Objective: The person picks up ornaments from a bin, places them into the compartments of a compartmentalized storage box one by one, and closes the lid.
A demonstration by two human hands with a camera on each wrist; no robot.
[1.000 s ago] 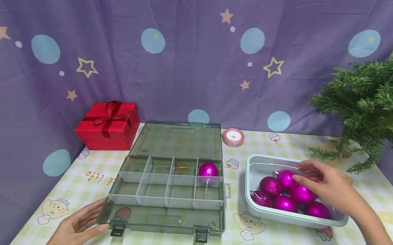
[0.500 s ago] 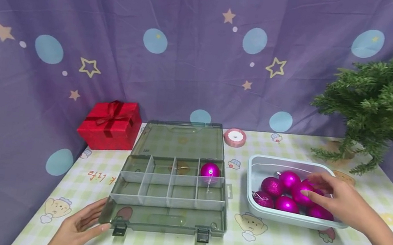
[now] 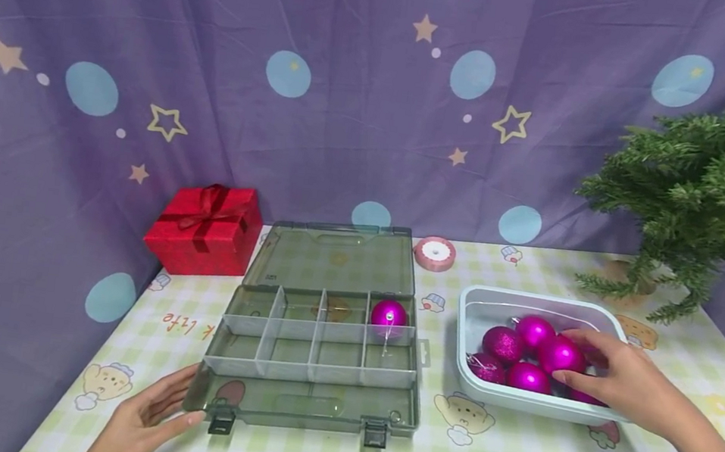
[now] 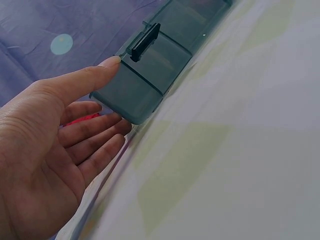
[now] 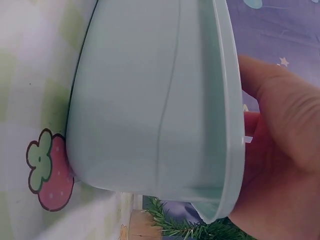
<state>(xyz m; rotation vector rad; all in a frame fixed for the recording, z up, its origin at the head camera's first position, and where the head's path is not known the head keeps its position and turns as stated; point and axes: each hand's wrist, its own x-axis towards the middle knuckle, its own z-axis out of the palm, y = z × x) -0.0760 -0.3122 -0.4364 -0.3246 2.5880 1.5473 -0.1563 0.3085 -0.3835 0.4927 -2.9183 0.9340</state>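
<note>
A smoky grey-green divided storage box lies with its lid laid back on the table. One glossy magenta Christmas ball sits in its back right compartment. My left hand touches the box's front left corner, thumb at the front edge, fingers relaxed along the side. On the right, my right hand reaches into a pale blue tub, where several magenta balls lie. Thumb and fingers close round a shiny Christmas ball there. In the right wrist view the tub's wall hides the fingertips and the balls.
Behind the box on the left stands a red gift box with a bow. A pink ribbon spool lies near the back edge. Beyond the tub, a small artificial Christmas tree overhangs the table. A purple curtain backs everything.
My right hand has come down into the tub and now has its thumb and fingers about a ball. The left hand has stayed at the box's corner.
</note>
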